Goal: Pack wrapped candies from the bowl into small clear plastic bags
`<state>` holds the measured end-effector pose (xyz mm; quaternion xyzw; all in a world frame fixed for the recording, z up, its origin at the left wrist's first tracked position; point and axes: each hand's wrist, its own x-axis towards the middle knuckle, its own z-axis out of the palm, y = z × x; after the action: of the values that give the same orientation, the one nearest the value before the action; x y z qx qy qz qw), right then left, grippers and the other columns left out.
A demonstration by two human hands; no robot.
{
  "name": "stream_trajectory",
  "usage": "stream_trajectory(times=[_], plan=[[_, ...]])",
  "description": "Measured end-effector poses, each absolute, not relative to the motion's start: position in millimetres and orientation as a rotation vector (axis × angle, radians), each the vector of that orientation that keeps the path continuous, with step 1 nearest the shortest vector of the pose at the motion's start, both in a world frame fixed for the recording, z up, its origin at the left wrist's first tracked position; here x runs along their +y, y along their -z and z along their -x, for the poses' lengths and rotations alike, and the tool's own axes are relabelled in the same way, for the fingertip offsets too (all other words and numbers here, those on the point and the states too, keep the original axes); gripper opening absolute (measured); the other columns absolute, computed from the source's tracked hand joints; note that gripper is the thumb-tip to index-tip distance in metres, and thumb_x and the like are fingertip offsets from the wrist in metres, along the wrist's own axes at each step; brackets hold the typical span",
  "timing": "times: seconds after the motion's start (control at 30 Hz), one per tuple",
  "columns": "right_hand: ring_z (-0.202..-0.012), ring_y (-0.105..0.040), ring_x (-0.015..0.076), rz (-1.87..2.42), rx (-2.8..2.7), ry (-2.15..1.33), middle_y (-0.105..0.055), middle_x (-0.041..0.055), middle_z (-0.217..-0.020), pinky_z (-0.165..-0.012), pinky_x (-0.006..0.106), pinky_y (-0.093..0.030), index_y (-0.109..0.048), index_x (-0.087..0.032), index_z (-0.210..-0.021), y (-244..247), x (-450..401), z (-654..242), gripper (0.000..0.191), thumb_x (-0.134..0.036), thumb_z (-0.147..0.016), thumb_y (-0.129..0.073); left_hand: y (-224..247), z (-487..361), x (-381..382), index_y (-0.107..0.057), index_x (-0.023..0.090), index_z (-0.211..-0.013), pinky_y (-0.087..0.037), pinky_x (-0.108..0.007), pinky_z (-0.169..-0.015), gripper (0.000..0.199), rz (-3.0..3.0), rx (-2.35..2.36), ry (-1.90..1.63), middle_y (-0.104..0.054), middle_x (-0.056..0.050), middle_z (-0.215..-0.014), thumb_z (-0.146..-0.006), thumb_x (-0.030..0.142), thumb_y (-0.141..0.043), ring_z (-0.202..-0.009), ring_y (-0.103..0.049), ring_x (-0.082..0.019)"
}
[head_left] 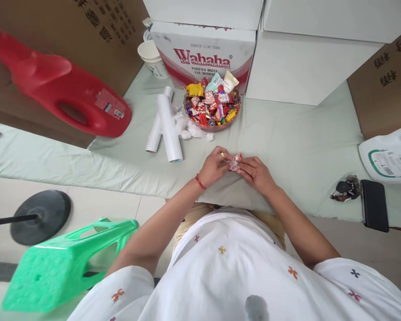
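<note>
Close to the table's front edge, my left hand (216,166) and my right hand (255,173) meet at a small wrapped candy (235,161). Its wrapper is red and white, with a crinkled clear part at the middle. Both hands pinch it, the left fingers at one side and the right thumb and fingers at the other. Part of the candy is hidden by my fingers. Beyond my hands stands a round bowl (210,127) heaped with colourful wrapped sweets.
Two white rolls (169,127) and crumpled clear plastic (194,129) lie left of the bowl. Behind are a Wahaha carton (207,40), paper cups (153,58) and white boxes (287,67). A red jug (87,107) stands left; a phone (374,205) and white jug (390,156) lie right.
</note>
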<state>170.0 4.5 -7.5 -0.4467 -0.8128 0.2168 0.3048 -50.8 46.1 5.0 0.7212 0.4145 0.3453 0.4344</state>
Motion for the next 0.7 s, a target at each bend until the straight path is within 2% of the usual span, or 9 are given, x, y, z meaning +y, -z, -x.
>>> stream_trajectory(times=[0.1,0.17,0.3,0.4,0.43,0.5,0.57,0.63,0.7], plan=[[-0.112,-0.061,0.0293,1.166,-2.149,-0.604,-0.073,0.01,-0.126,-0.099,0.055,-0.051,-0.075,-0.028,-0.121,10,6,-172,0.029,-0.043,-0.102,-0.059,-3,45,48,-0.074,0.017,-0.09,-0.052,-0.029,-0.077,0.015,-1.902,1.094,-0.708,-0.062,-0.004,-0.092,-0.081,0.014,-0.062,-0.079,-0.06,-0.014],[-0.115,-0.059,0.0304,1.164,-2.151,-0.625,-0.07,0.0107,-0.128,-0.101,0.056,-0.05,-0.073,-0.028,-0.125,12,6,-173,0.034,-0.047,-0.098,-0.065,-1,40,51,-0.075,0.016,-0.089,-0.05,-0.03,-0.076,0.016,-1.929,1.133,-0.618,-0.062,-0.003,-0.089,-0.08,0.013,-0.063,-0.074,-0.058,-0.014],[-0.12,-0.055,0.0324,1.13,-2.198,-0.646,-0.065,0.0123,-0.135,-0.103,0.057,-0.049,-0.067,-0.027,-0.135,14,6,-176,0.048,-0.049,-0.093,-0.07,-3,34,55,-0.075,0.016,-0.088,-0.05,-0.034,-0.079,0.016,-2.019,1.182,-0.527,-0.061,-0.004,-0.088,-0.082,0.012,-0.062,-0.077,-0.061,-0.018],[-0.117,-0.056,0.0312,1.132,-2.224,-0.63,-0.066,0.0123,-0.134,-0.101,0.054,-0.049,-0.069,-0.026,-0.131,12,9,-177,0.039,-0.045,-0.098,-0.064,-7,39,53,-0.074,0.016,-0.086,-0.051,-0.035,-0.08,0.019,-2.062,1.125,-0.539,-0.06,-0.006,-0.085,-0.091,0.017,-0.056,-0.078,-0.061,-0.019],[-0.115,-0.058,0.0305,1.138,-2.216,-0.635,-0.068,0.0118,-0.131,-0.1,0.053,-0.049,-0.072,-0.027,-0.128,10,11,-177,0.036,-0.046,-0.099,-0.062,-8,43,51,-0.075,0.016,-0.091,-0.051,-0.035,-0.08,0.023,-2.053,1.077,-0.557,-0.061,-0.006,-0.086,-0.094,0.021,-0.053,-0.078,-0.061,-0.019],[-0.108,-0.061,0.0289,1.15,-2.177,-0.659,-0.072,0.0104,-0.122,-0.097,0.052,-0.049,-0.076,-0.029,-0.119,8,17,-177,0.032,-0.048,-0.1,-0.059,-10,52,48,-0.073,0.017,-0.112,-0.052,-0.033,-0.08,0.028,-2.005,0.943,-0.607,-0.065,-0.007,-0.097,-0.098,0.026,-0.051,-0.084,-0.063,-0.018],[-0.102,-0.063,0.0272,1.151,-2.144,-0.695,-0.074,0.0091,-0.112,-0.094,0.049,-0.049,-0.079,-0.03,-0.112,4,24,-176,0.033,-0.052,-0.101,-0.056,-11,58,45,-0.063,0.02,-0.134,-0.054,-0.033,-0.084,0.042,-2.005,0.84,-0.645,-0.066,-0.01,-0.115,-0.094,0.029,-0.059,-0.097,-0.065,-0.02],[-0.098,-0.064,0.0256,1.149,-2.135,-0.745,-0.075,0.0081,-0.105,-0.092,0.046,-0.048,-0.08,-0.03,-0.105,1,32,-174,0.036,-0.055,-0.101,-0.054,-9,59,43,-0.059,0.02,-0.139,-0.054,-0.037,-0.091,0.055,-2.112,0.856,-0.636,-0.065,-0.013,-0.125,-0.086,0.033,-0.069,-0.11,-0.063,-0.025],[-0.094,-0.064,0.0245,1.16,-2.128,-0.799,-0.075,0.0076,-0.099,-0.091,0.045,-0.048,-0.081,-0.029,-0.098,-4,39,-170,0.04,-0.058,-0.101,-0.054,-6,54,42,-0.064,0.017,-0.131,-0.052,-0.042,-0.095,0.048,-2.226,0.968,-0.606,-0.066,-0.015,-0.121,-0.086,0.034,-0.071,-0.112,-0.061,-0.028]])
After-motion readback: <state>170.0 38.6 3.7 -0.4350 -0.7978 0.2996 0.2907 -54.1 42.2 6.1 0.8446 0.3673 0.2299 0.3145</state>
